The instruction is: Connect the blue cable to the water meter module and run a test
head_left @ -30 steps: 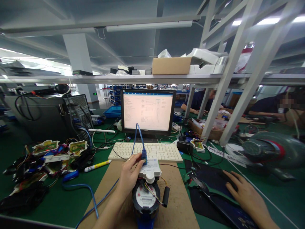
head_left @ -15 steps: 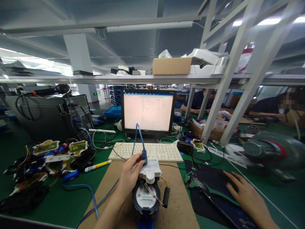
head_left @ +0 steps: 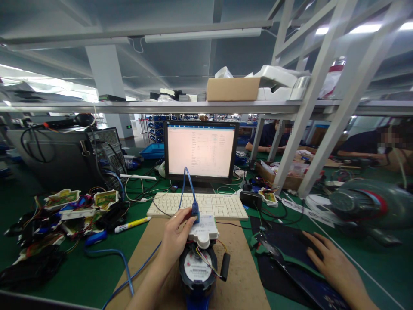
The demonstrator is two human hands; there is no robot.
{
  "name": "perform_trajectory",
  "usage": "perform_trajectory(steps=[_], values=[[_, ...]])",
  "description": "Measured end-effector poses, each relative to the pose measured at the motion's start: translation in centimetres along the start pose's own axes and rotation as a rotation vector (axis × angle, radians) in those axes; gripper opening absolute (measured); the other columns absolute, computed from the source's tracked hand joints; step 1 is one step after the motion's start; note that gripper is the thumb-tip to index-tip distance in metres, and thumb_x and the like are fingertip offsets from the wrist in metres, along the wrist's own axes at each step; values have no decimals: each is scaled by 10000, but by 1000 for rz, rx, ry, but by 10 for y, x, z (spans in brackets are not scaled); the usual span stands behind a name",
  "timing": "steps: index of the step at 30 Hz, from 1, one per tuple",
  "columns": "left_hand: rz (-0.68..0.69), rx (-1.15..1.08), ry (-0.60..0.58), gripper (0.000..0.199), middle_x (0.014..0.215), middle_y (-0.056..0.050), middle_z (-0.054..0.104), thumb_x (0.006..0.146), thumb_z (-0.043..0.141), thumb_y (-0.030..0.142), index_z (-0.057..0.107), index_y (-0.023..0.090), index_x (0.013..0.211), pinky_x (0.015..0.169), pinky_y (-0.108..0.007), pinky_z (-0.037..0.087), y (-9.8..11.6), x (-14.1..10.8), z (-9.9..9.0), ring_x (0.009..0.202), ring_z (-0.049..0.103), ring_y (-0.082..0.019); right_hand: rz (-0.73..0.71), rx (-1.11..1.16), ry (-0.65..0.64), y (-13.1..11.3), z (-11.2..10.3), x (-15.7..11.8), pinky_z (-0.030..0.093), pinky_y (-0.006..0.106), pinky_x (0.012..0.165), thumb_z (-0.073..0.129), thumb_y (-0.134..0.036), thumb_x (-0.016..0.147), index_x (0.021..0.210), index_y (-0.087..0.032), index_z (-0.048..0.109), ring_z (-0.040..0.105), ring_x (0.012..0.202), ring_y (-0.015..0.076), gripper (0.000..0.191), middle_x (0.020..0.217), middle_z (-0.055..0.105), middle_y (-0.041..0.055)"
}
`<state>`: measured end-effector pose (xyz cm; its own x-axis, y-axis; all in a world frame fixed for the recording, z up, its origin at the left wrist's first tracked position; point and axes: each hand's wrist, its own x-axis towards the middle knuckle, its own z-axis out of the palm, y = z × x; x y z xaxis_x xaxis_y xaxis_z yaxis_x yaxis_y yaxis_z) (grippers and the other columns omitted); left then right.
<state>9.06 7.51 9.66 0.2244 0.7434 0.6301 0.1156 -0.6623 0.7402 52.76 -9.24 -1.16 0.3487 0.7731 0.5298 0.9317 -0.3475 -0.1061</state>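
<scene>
My left hand [head_left: 177,230] pinches a blue cable connector [head_left: 195,211] between thumb and fingers. The connector is held at the white plastic module [head_left: 204,230], and its blue cable loops up in front of the monitor. Below that module sits a round water meter [head_left: 197,266] with a dark ring, a white dial and a blue body. Thin coloured wires run from the module to a small black cylinder [head_left: 225,267] at the meter's right. Over on the dark mouse pad, my right hand [head_left: 335,260] is curved over a black computer mouse [head_left: 314,242], mostly covered by the palm and fingers.
A white keyboard [head_left: 226,207] and a lit monitor [head_left: 200,150] stand behind the meter, which rests on brown cardboard [head_left: 155,254]. Opened circuit modules [head_left: 77,213] pile up at left beside a yellow marker [head_left: 132,224]. Green-handled cutters [head_left: 274,252] lie near my right hand. Two people work beyond the posts.
</scene>
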Motion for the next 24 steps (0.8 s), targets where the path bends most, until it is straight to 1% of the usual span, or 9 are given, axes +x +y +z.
perform_trajectory(steps=[4, 9, 13, 15, 17, 19, 21, 22, 24], values=[[4, -2, 3, 236, 959, -82, 690, 825, 583, 292, 671, 171, 1007, 790, -300, 526, 0, 1, 1, 863, 653, -208, 3, 4, 2, 1, 0, 0, 532, 463, 814, 317, -449, 843, 1179, -137, 597, 617, 948, 319, 538, 1157, 568, 177], [15, -7, -4, 226, 954, -73, 690, 823, 590, 280, 671, 172, 1004, 782, -273, 522, 2, 2, 1, 865, 650, -195, 12, 6, 4, 0, -1, -1, 537, 453, 803, 329, -446, 840, 1174, -154, 604, 623, 937, 315, 522, 1157, 575, 164], [6, -8, -7, 225, 955, -74, 686, 824, 590, 280, 668, 169, 1004, 789, -267, 516, 1, 1, 0, 877, 644, -191, 4, 15, 2, 4, 5, -2, 533, 458, 805, 335, -457, 834, 1178, -152, 602, 625, 931, 314, 532, 1163, 569, 170], [-5, -7, -12, 224, 966, -73, 684, 827, 587, 281, 668, 175, 1006, 801, -271, 512, -1, 1, 0, 888, 642, -192, -17, 9, 23, 5, 7, -1, 527, 469, 811, 338, -467, 828, 1180, -139, 601, 620, 937, 323, 549, 1149, 574, 180], [-14, -14, -17, 229, 989, -70, 681, 829, 583, 284, 665, 187, 1019, 821, -277, 506, -3, 1, 1, 905, 640, -194, -43, -20, 82, 2, 4, 0, 504, 501, 839, 336, -492, 825, 1189, -109, 593, 595, 976, 354, 587, 1130, 575, 200], [-25, -27, -17, 232, 1009, -69, 681, 826, 588, 292, 666, 194, 1021, 841, -286, 500, -3, 2, 2, 923, 638, -199, -69, -42, 177, -7, -5, 3, 464, 537, 885, 332, -512, 831, 1196, -78, 578, 545, 1046, 389, 619, 1127, 568, 216], [-50, -56, 0, 235, 1006, -72, 685, 818, 597, 308, 667, 190, 1009, 841, -293, 503, -1, 1, 3, 923, 641, -205, -90, -5, 284, -26, -21, 3, 422, 554, 933, 333, -503, 847, 1211, -77, 553, 494, 1116, 397, 601, 1143, 560, 210], [-69, -78, 27, 241, 1000, -74, 687, 815, 600, 317, 664, 186, 1007, 838, -295, 507, 0, 1, 3, 919, 644, -206, -93, 38, 334, -38, -31, 2, 400, 554, 959, 339, -484, 858, 1225, -89, 536, 470, 1150, 390, 574, 1157, 556, 200], [-121, -126, 134, 263, 1000, -78, 691, 812, 604, 336, 647, 179, 1019, 837, -293, 513, 0, -3, 1, 918, 648, -204, -67, 152, 419, -71, -49, -6, 329, 558, 1023, 371, -446, 870, 1269, -117, 491, 417, 1218, 373, 531, 1207, 536, 181]])
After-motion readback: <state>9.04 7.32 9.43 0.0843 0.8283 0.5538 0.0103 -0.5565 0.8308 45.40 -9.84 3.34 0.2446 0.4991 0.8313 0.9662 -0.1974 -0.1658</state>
